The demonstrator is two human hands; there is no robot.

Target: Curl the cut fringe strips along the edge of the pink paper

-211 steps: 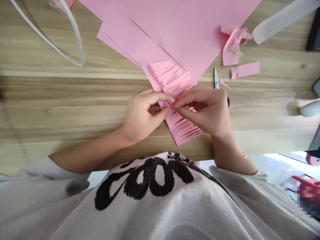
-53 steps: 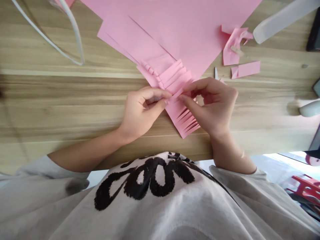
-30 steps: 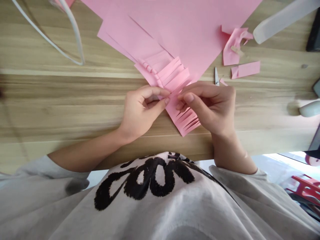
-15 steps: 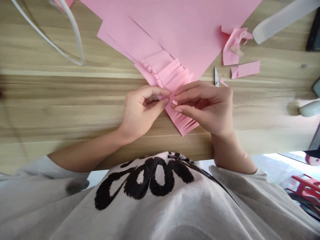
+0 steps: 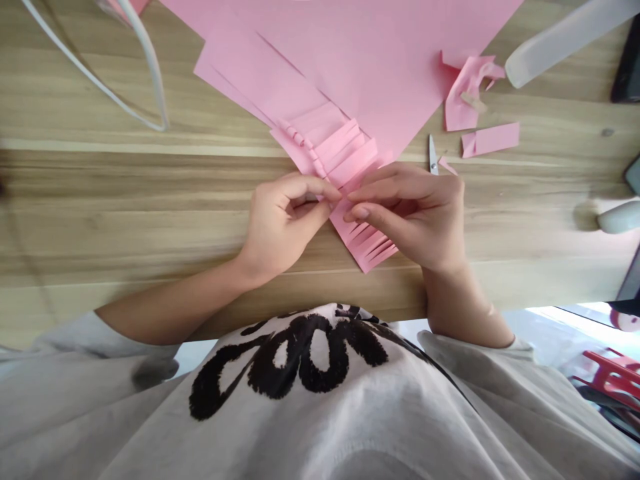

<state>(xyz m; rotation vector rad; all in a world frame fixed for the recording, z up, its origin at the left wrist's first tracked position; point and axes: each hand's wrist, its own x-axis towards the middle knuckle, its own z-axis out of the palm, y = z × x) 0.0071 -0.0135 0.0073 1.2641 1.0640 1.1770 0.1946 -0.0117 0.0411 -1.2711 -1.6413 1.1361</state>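
- Left hand [image 5: 285,223] and right hand [image 5: 413,217] are together, fingertips pinching the fringed paper [image 5: 367,243] between them.
- That paper lies on the table [image 5: 125,220], its far end overlapping a large pink sheet [image 5: 360,67] at 12 o'clock.
- Scissors [image 5: 433,155] lie just past the right hand, at 1 o'clock.
- Pink scraps [image 5: 473,93] lie at 2 o'clock.
- A white wire loop [image 5: 100,83] lies at 10 o'clock.
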